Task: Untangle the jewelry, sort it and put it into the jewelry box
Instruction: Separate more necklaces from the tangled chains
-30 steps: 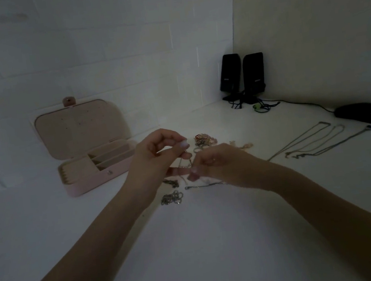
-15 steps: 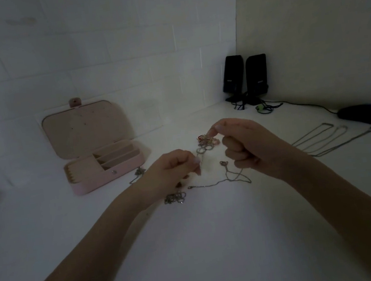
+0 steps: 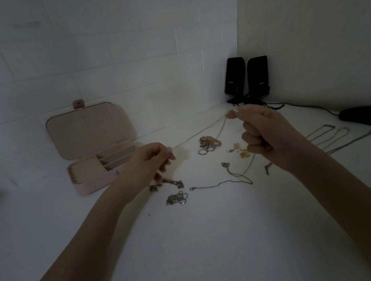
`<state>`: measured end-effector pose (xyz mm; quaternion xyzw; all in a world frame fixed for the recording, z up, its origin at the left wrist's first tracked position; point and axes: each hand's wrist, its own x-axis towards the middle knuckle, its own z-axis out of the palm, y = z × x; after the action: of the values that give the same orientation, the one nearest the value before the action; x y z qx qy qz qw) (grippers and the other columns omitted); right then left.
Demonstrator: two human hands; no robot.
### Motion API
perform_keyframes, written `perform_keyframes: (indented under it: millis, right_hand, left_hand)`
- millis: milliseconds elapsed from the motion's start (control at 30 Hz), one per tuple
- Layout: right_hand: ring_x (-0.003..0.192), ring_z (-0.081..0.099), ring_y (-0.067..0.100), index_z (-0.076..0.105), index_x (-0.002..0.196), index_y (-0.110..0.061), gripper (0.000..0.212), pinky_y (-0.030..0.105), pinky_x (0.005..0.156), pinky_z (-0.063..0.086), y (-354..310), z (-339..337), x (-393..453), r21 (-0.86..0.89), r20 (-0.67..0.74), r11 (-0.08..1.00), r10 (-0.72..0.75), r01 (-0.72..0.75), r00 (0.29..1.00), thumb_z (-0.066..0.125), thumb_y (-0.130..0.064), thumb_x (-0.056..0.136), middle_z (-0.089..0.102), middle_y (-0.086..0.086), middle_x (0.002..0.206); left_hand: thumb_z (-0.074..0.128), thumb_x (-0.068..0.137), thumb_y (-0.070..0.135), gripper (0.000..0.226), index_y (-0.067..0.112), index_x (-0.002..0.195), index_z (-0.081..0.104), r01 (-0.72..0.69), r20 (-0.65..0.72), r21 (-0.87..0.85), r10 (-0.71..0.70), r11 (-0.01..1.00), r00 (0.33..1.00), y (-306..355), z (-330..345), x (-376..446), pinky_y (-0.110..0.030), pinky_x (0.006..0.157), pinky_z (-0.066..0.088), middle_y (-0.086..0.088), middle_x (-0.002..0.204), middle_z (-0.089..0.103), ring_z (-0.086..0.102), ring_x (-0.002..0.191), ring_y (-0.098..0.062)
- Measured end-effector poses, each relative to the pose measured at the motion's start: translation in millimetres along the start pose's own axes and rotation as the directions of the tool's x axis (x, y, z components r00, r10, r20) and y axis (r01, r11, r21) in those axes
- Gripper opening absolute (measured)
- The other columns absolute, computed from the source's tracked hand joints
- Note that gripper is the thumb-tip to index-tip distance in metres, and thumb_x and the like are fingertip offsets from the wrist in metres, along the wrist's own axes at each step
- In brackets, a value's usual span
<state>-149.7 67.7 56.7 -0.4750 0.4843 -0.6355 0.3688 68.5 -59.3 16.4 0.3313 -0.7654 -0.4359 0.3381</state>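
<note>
Both my left hand [image 3: 152, 161] and right hand [image 3: 263, 130] pinched one thin chain [image 3: 200, 131] taut above the table; jewelry box [image 3: 103, 167] sat open, seemingly unfilled, rings [image 3: 207, 144] and tangles still waiting.

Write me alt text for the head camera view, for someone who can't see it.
A person's left hand and right hand pinch a thin chain and stretch it taut above a white table. Rings and tangled chains lie below, an open pink jewelry box sits to the left, and straightened necklaces lie to the right.
</note>
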Motion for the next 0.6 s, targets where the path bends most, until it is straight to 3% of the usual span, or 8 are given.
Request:
perform_keyframes:
  millis: [100,200,300,367,467,533,600]
  right_hand:
    - [0.037,0.015,0.005,0.064,0.080,-0.018,0.022,0.013,0.034,0.016,-1,-4,2,0.105,-0.049,0.994,0.010,-0.005,0.999,0.050,-0.024,0.096,0.021,-0.009,0.044]
    - [0.035,0.016,0.004,0.061,0.079,-0.018,0.022,0.012,0.033,0.015,-3,-7,4,0.172,-0.097,0.985,0.027,-0.010,0.995,0.049,-0.023,0.096,0.022,-0.010,0.042]
    - [0.035,0.015,0.004,0.060,0.080,-0.018,0.021,0.012,0.034,0.014,-4,-8,5,0.171,-0.110,0.985,0.026,-0.007,0.994,0.048,-0.021,0.096,0.021,-0.010,0.041]
    - [0.035,0.014,0.005,0.060,0.079,-0.018,0.021,0.013,0.033,0.013,-4,-7,5,0.162,-0.109,0.987,0.034,-0.016,0.994,0.048,-0.021,0.096,0.020,-0.010,0.042]
    - [0.036,0.014,0.005,0.060,0.078,-0.018,0.021,0.012,0.035,0.013,-4,-5,5,0.157,-0.097,0.987,0.047,-0.031,0.994,0.049,-0.021,0.095,0.020,-0.010,0.041]
    - [0.036,0.013,0.005,0.059,0.077,-0.018,0.021,0.012,0.035,0.012,-5,-4,4,0.139,-0.089,0.989,0.055,-0.042,0.995,0.049,-0.021,0.095,0.020,-0.010,0.041]
    - [0.037,0.013,0.006,0.060,0.077,-0.017,0.021,0.012,0.036,0.012,-5,-2,2,0.092,-0.067,0.995,0.055,-0.048,0.996,0.049,-0.021,0.095,0.019,-0.009,0.043]
  left_hand:
    - [0.048,0.097,0.027,0.030,0.015,0.072,0.061,0.047,-0.106,0.011,-0.046,0.999,0.993,-1,-1,3,-0.017,0.037,0.028,0.007,0.048,0.039,0.036,0.037,-0.003]
    - [0.050,0.096,0.023,0.034,0.012,0.065,0.056,0.062,-0.234,-0.019,-0.065,0.998,0.970,-5,-8,8,-0.016,0.038,0.020,-0.005,0.052,0.037,0.027,0.034,-0.008]
    - [0.054,0.078,0.028,0.026,0.008,0.063,0.047,0.061,-0.325,-0.030,-0.067,0.998,0.943,-7,-12,7,-0.023,0.047,0.021,-0.012,0.064,0.038,0.030,0.046,-0.014]
    - [0.053,0.067,0.028,0.019,0.014,0.058,0.044,0.023,-0.373,0.041,-0.006,0.999,0.928,-10,-13,5,-0.028,0.054,0.031,-0.011,0.062,0.041,0.039,0.056,-0.017]
    - [0.053,0.067,0.009,0.034,0.021,0.050,0.026,-0.021,-0.394,0.201,0.101,0.979,0.913,-17,-16,5,-0.033,0.057,0.034,-0.010,0.057,0.036,0.042,0.056,-0.018]
    - [0.052,0.071,-0.003,0.042,0.022,0.050,0.025,-0.052,-0.397,0.139,0.104,0.989,0.912,-15,-14,5,-0.033,0.057,0.030,-0.007,0.056,0.030,0.037,0.059,-0.017]
    - [0.051,0.079,-0.009,0.045,0.021,0.053,0.030,-0.043,-0.404,-0.101,-0.002,0.994,0.915,-7,-9,6,-0.030,0.059,0.034,-0.008,0.060,0.041,0.046,0.066,-0.017]
